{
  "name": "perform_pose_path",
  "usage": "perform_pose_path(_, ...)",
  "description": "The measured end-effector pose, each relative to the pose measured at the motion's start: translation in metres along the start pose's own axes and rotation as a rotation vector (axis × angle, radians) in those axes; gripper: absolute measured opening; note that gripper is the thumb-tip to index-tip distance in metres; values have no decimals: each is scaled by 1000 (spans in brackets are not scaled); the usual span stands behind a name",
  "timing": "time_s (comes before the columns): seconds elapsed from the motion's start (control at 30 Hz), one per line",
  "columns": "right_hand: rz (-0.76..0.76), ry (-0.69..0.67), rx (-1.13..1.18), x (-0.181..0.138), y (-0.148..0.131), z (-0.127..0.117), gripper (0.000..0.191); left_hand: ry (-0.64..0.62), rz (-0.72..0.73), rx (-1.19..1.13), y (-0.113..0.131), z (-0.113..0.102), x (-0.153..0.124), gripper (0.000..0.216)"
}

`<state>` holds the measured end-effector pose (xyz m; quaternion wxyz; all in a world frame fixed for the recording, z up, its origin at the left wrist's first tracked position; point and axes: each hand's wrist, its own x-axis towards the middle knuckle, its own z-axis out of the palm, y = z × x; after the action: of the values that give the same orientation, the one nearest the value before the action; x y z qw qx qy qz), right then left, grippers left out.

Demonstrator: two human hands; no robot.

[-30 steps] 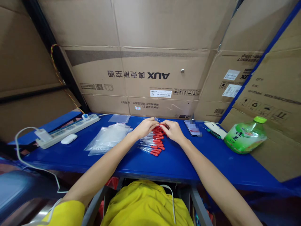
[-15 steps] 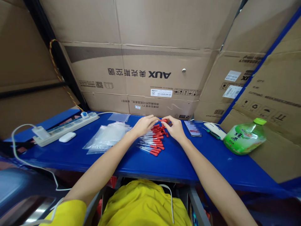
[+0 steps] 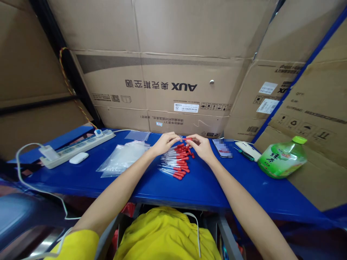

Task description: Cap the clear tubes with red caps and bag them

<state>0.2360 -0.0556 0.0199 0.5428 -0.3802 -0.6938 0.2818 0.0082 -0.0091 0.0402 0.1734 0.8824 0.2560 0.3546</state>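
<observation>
Several clear droppers with red bulbs (image 3: 175, 162) lie in a row on the blue table (image 3: 206, 184). My left hand (image 3: 165, 143) rests at the far end of the row, its fingers curled on the clear tips. My right hand (image 3: 201, 146) pinches one red-bulbed dropper (image 3: 188, 139) held just above the pile. The two hands almost meet over the far end of the row.
Clear plastic bags (image 3: 123, 157) lie left of the droppers. Farther left are a power strip (image 3: 78, 146) and a white earbud case (image 3: 78, 157). A phone (image 3: 221, 147), a white tool (image 3: 248, 150) and a green bottle (image 3: 282, 157) lie to the right. Cardboard boxes (image 3: 173, 86) wall the back.
My right hand has lifted a red-bulbed dropper off the pile and holds it a little higher. Both hands have shifted slightly toward the far end of the row.
</observation>
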Motion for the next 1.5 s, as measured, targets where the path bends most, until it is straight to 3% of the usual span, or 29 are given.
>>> perform_pose_path(0.6,58,23,41,-4,-6,8,43,-34,6,-84,-1,3,-1,47)
perform_pose_path(1.5,56,2,90,-4,-8,9,40,-35,12,-106,-3,6,-2,47)
